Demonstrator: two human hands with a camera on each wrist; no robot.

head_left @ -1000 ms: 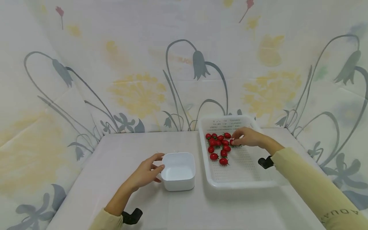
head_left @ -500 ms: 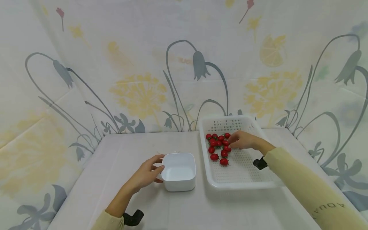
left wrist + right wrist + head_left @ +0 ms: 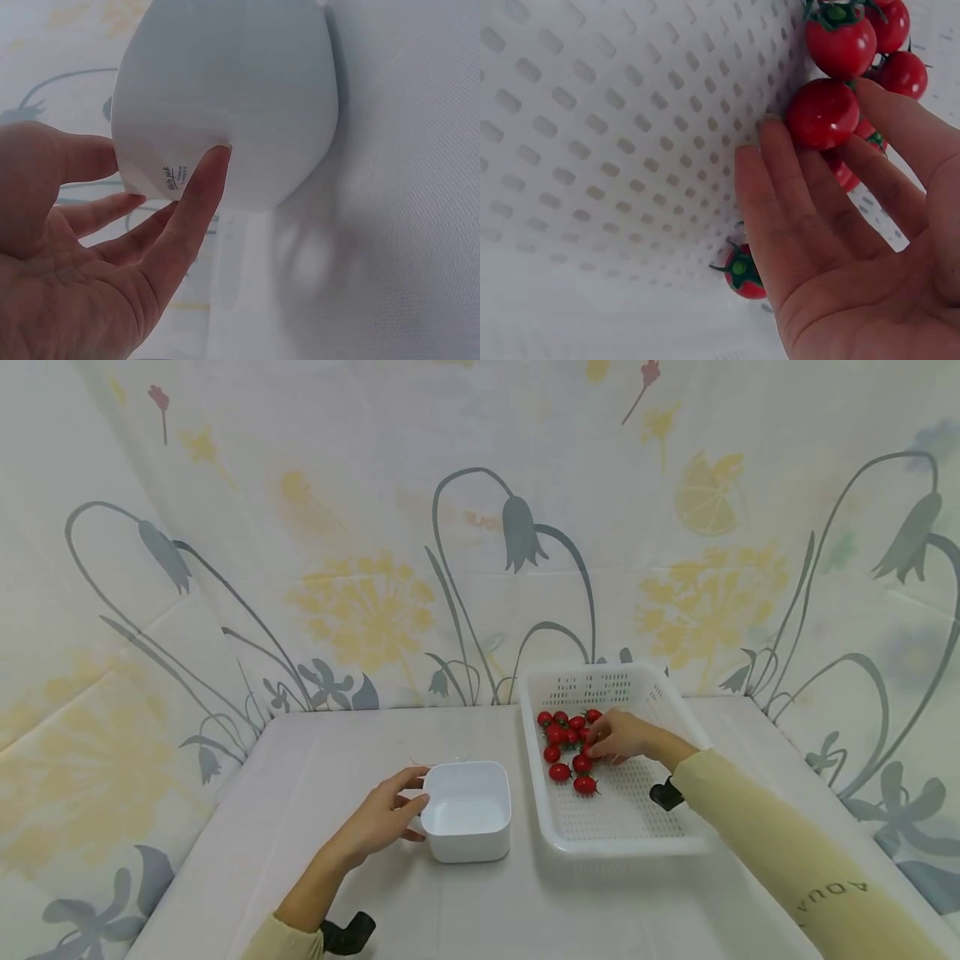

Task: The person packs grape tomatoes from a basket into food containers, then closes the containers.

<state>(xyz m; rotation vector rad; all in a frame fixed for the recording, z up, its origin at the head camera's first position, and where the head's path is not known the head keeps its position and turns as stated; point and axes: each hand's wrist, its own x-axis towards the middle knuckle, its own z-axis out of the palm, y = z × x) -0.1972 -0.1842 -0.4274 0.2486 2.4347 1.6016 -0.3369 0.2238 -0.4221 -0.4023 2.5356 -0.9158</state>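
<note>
Red tomatoes [image 3: 567, 745] cluster in the white tray [image 3: 622, 835], under the right hand [image 3: 618, 737], which pinches one tomato [image 3: 822, 114]. The left hand [image 3: 378, 817], fingers relaxed, touches the empty bowl [image 3: 467, 810] beside it. Floral cloth [image 3: 360, 602] backs the white counter [image 3: 315, 760]. The hand hides some tomatoes.

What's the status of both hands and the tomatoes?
Left hand steadies the white bowl, fingers straight. Right hand pinches a cherry tomato in the perforated basket. Bowl empty. Nothing in the way.
</note>
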